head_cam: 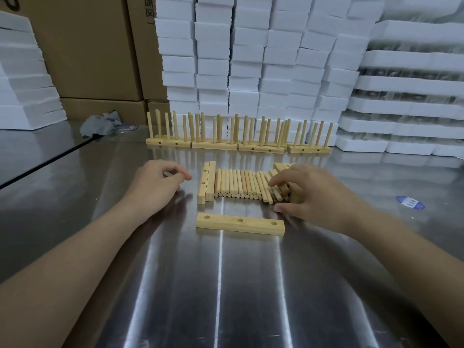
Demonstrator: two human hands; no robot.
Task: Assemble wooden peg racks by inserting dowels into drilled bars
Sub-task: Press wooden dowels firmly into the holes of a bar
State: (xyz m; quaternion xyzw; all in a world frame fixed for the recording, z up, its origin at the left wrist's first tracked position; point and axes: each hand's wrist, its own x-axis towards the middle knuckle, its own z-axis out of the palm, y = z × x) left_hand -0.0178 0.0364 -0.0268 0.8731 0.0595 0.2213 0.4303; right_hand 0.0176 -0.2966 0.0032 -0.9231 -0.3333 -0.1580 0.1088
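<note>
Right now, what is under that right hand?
Fingers of the right hand touch the right end of a row of loose pale wooden dowels. A pale wooden bar peeks out behind it. Whatever lies beneath the palm is covered.

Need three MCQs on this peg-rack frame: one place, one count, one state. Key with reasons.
1. Where does the pale wooden drilled bar with upward holes lie?
A) flat on the shiny steel table, nearer the person than the loose round wooden dowels
B) on top of the dowels
C) standing on end
2. How many holes show on its top?
A) two
B) three
C) five
3. What is the left hand doing?
A) gripping a dowel
B) holding nothing
C) pressing the bar
Key: 1A, it lies alone in front of the dowel row; 2B, three round holes show; 3B, its loosely curled fingers are empty.
</note>
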